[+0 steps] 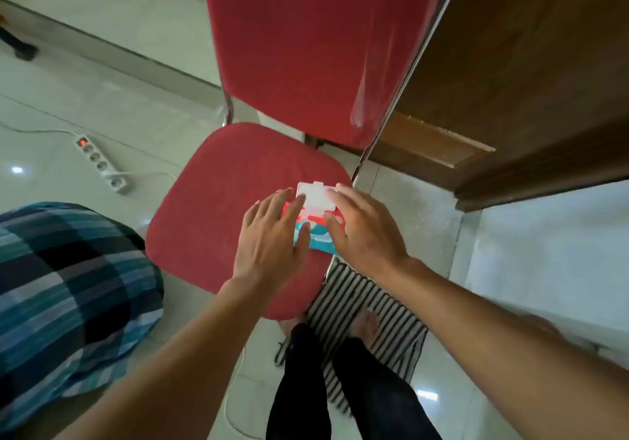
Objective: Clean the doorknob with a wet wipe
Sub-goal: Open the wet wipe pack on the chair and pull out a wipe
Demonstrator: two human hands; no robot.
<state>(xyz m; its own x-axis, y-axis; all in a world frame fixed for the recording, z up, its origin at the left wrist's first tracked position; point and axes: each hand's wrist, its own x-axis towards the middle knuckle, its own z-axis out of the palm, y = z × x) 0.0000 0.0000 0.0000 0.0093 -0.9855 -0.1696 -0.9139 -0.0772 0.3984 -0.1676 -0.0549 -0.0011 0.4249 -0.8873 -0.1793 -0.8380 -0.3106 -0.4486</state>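
Two hands [272,235] [366,232] on one wipe pack [320,232], one red chair [224,222].

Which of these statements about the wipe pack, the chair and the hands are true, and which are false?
1. The wipe pack lies on the red chair seat. True.
2. Only the left hand touches the pack. False: the right hand rests on it too.
3. A power strip lies on the floor left of the chair. True.
4. The floor mat under the feet is plain blue. False: it is striped black and white.
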